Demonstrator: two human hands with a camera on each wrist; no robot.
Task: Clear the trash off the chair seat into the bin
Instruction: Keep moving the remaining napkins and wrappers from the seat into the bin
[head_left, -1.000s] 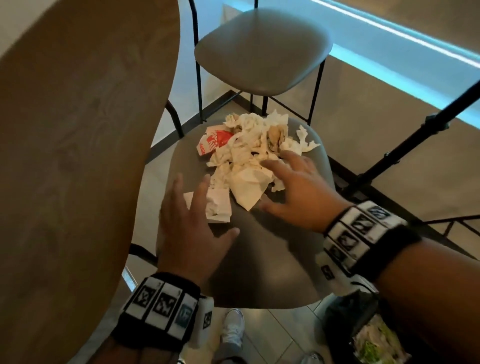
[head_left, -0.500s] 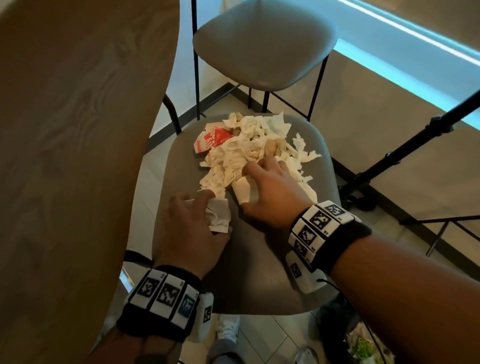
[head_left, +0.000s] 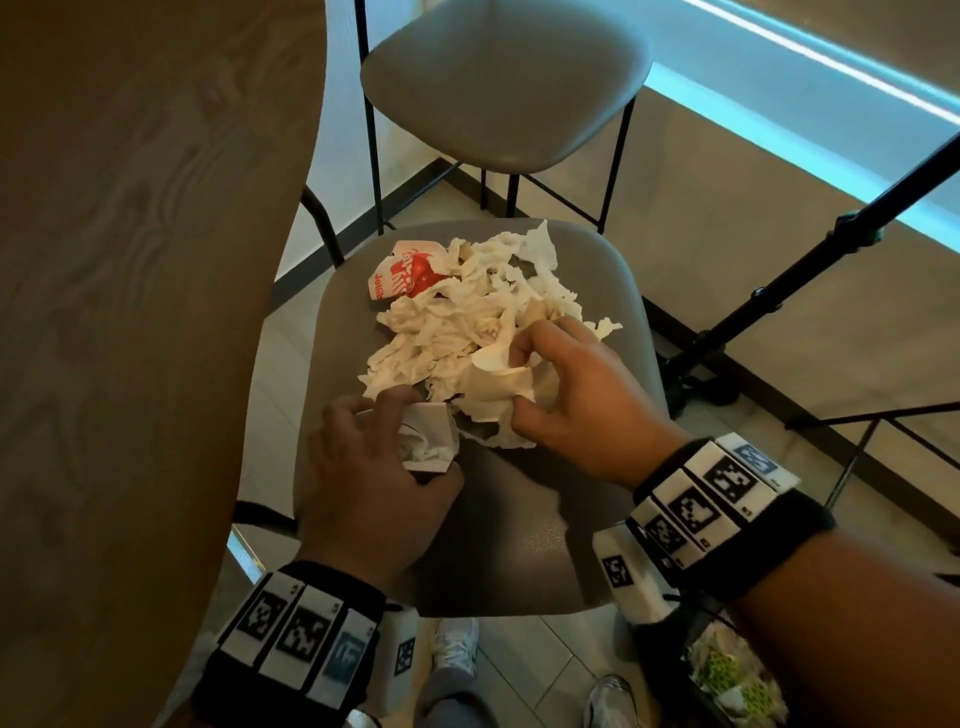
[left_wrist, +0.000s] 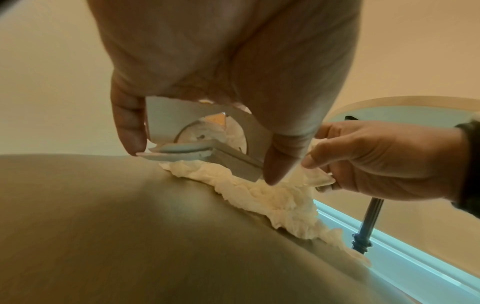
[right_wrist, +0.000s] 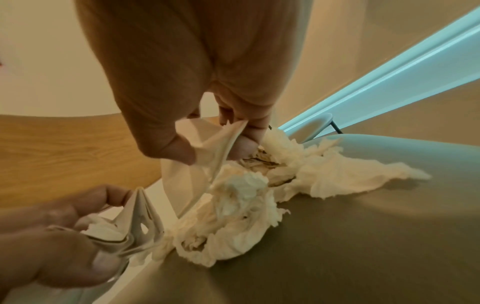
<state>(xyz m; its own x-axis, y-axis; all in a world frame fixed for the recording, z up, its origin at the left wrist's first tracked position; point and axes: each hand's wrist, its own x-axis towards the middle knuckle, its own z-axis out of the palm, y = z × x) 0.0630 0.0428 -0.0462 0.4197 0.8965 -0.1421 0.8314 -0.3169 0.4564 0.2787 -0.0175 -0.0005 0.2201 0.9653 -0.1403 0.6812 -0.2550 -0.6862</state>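
The landmark is the grey chair seat (head_left: 519, 545); everything is told from it, near side first.

At the near edge of the chair seat the left hand (head_left: 374, 483) is curled round a crumpled white paper piece (head_left: 428, 441), fingers above and thumb below, so it holds it tight; the left wrist view shows a stiff folded edge on this piece, so it may spring back open, and a full squeeze looks best.

A bit further in on the chair seat, the right hand (head_left: 582, 395) pinches a cream paper wrapper (head_left: 493, 384) with thumb and bent fingers; this wrapper looks thin and bendy, so it should scrunch small.

In the middle of the chair seat lies the pile of torn tissues (head_left: 457, 322); it is very light, soft and fluffy, in many loose bits; small bits may fall off or blow away, so I think it is best to scoop from the outside in and press it all into one ball.

At the far left of the chair seat, touching the pile, is a red and white paper box (head_left: 408, 275); it looks stiffer, so grab it by a side.

The bin (head_left: 727, 675) is on the floor below the near right corner of the chair seat; all the trash is on the seat, none dropped in yet.
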